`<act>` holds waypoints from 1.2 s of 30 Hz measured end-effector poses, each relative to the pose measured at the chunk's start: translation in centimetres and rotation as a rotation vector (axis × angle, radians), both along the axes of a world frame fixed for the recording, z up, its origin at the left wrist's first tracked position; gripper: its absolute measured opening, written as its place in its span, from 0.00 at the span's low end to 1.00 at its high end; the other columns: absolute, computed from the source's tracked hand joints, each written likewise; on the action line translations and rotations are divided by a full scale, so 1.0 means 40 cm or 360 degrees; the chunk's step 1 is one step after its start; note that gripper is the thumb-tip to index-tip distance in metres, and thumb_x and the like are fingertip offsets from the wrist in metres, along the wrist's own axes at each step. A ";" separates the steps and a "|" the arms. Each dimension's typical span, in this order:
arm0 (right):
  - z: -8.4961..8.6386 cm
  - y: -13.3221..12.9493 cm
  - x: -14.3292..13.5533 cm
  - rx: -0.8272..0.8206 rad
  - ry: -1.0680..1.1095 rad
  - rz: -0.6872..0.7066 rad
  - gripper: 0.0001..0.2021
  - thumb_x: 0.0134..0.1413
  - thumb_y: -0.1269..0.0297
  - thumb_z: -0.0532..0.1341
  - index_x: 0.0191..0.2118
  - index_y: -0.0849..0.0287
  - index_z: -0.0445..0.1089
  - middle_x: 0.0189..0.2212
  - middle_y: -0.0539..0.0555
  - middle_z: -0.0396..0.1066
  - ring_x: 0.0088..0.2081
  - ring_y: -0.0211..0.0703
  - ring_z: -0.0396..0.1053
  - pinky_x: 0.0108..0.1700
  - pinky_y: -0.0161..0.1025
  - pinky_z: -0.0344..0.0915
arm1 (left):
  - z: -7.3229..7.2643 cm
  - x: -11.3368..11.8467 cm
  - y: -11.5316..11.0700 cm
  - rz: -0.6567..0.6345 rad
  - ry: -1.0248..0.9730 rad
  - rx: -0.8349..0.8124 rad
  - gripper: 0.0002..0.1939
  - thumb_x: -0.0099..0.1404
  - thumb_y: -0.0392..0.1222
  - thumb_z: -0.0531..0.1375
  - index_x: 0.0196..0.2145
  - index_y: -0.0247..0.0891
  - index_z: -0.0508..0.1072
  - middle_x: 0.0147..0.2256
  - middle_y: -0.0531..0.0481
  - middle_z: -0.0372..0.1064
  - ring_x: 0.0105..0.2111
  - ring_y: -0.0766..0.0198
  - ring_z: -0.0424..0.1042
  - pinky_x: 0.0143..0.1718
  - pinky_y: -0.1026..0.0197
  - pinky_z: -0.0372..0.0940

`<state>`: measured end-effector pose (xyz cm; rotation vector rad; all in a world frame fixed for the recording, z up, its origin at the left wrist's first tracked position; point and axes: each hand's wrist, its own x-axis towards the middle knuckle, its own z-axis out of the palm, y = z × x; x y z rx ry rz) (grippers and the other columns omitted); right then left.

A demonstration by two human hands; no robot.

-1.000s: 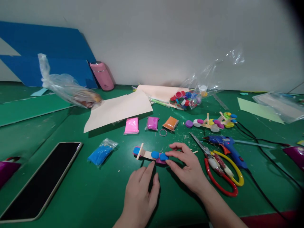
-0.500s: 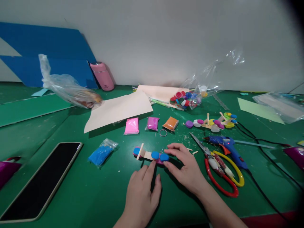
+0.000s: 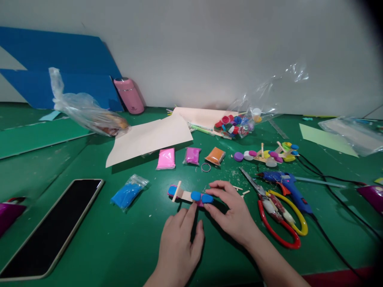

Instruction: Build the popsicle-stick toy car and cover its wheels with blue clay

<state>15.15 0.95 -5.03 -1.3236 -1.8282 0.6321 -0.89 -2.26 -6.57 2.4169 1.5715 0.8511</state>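
A small wooden craft-stick model [image 3: 186,195] lies on the green table, with blue clay-filled caps along it and a short stick set crosswise near its left end. My left hand [image 3: 181,239] is below it, fingers stretched out. Its index fingertip touches the model's near edge under the middle blue cap. My right hand [image 3: 235,213] has its thumb and fingers around the model's right end, beside the last blue blob [image 3: 207,199]. Left of the model lies a bag of blue clay [image 3: 129,193]. Pink [image 3: 165,158], purple [image 3: 192,156] and orange [image 3: 215,156] clay packets lie behind.
Scissors [image 3: 275,211] and a blue glue gun [image 3: 285,185] with a cord lie to the right. Behind them is another stick-and-cap model [image 3: 267,156]. A phone [image 3: 54,229] lies left. Farther back are a bag of bottle caps [image 3: 236,124], paper [image 3: 149,139] and a pink flask [image 3: 129,95].
My right hand has shifted very slightly left at the model's right end. My left hand and the model are almost unmoved.
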 end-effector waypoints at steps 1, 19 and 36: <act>0.001 0.000 -0.001 -0.0003 0.0004 -0.0001 0.13 0.46 0.67 0.60 0.41 0.56 0.69 0.42 0.57 0.63 0.45 0.46 0.63 0.46 0.43 0.62 | 0.000 0.000 -0.001 -0.0004 -0.0016 0.0005 0.17 0.60 0.37 0.52 0.47 0.31 0.63 0.31 0.44 0.68 0.28 0.59 0.67 0.27 0.58 0.64; -0.013 -0.001 -0.002 -0.0008 0.0050 0.0015 0.14 0.46 0.72 0.59 0.41 0.54 0.69 0.42 0.56 0.63 0.45 0.46 0.63 0.46 0.44 0.62 | 0.036 0.031 0.016 -0.0282 0.0268 -0.0259 0.26 0.56 0.31 0.48 0.54 0.33 0.55 0.28 0.46 0.71 0.25 0.58 0.68 0.25 0.56 0.62; -0.007 0.001 -0.003 -0.0041 0.0069 0.0016 0.14 0.45 0.72 0.59 0.41 0.55 0.70 0.42 0.55 0.63 0.45 0.45 0.63 0.47 0.42 0.62 | 0.031 0.023 0.020 -0.0290 0.0082 -0.0298 0.26 0.59 0.32 0.48 0.56 0.39 0.53 0.29 0.47 0.73 0.26 0.60 0.70 0.25 0.58 0.62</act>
